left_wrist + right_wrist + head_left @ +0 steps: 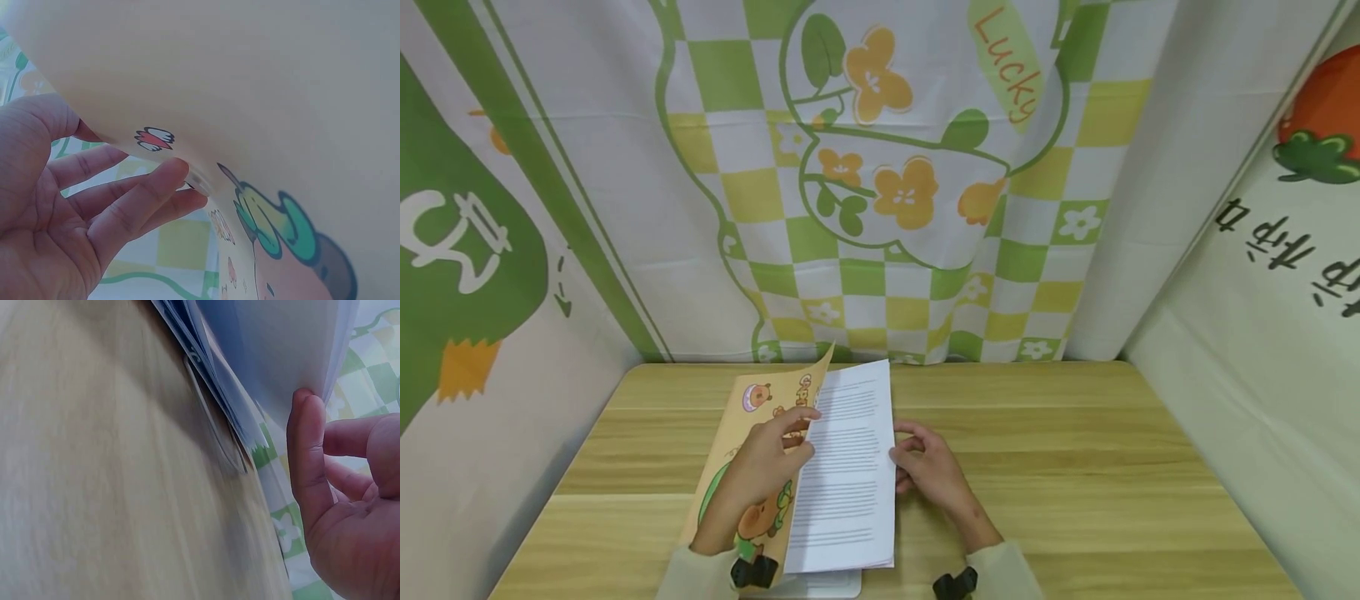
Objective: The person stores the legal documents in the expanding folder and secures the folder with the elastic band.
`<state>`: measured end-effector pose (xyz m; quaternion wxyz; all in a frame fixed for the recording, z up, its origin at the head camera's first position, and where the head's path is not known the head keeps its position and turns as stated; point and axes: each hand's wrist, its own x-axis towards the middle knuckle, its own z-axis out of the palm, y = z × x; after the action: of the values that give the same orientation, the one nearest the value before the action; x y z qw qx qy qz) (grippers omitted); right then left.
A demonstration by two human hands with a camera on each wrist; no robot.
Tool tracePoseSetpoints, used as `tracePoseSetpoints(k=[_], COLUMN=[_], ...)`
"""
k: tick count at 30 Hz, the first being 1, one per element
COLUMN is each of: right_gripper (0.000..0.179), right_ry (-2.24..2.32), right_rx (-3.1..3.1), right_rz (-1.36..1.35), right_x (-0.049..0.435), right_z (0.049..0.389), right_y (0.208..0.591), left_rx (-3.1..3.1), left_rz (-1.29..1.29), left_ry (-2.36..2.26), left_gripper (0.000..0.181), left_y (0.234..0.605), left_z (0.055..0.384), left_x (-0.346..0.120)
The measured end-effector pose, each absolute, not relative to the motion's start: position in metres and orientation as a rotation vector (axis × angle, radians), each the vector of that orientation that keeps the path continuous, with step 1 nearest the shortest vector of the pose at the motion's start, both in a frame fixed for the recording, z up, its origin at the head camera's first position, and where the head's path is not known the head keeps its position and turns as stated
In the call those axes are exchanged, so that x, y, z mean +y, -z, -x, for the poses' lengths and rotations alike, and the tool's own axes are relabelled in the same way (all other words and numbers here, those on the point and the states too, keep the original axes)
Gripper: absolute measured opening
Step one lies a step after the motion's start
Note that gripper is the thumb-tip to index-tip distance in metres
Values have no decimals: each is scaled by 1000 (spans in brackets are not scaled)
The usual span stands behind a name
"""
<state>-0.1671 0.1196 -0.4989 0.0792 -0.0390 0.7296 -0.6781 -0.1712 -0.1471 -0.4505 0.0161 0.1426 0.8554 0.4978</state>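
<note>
A tan booklet [711, 454] with cartoon animals on its cover lies on the table, its cover lifted and bent up along the right edge. My left hand [767, 458] holds that raised edge; in the left wrist view the fingers [134, 209] meet the bowed cover [250, 94]. Under the cover show white pages [842, 475] printed with lines of text. At their right edge my right hand [928, 467] pinches the sheets between thumb and fingers. The right wrist view has a fingertip [306, 403] against the raised pages [281, 350], with more leaves fanned below.
A pale, round-cornered flat thing [827, 583] pokes out beneath the booklet at the near side. The wood-grain table [1075, 483] reaches away to the right. Printed cloth [887, 300] hangs behind its far edge, with more cloth on both sides.
</note>
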Motion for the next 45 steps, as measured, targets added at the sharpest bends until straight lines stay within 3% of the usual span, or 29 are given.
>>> tracePoseSetpoints(k=[25, 45], right_gripper=[42, 41], right_ry=[2011, 2042], right_rx=[2119, 2015], right_rz=[229, 132], right_x=[89, 70], right_z=[174, 178], right_y=[501, 509], left_rx=[2697, 2706], left_rz=[-465, -469], left_ry=[-1547, -1543], left_gripper=[39, 39], left_y=[451, 452], left_z=[169, 170], left_x=[-146, -146])
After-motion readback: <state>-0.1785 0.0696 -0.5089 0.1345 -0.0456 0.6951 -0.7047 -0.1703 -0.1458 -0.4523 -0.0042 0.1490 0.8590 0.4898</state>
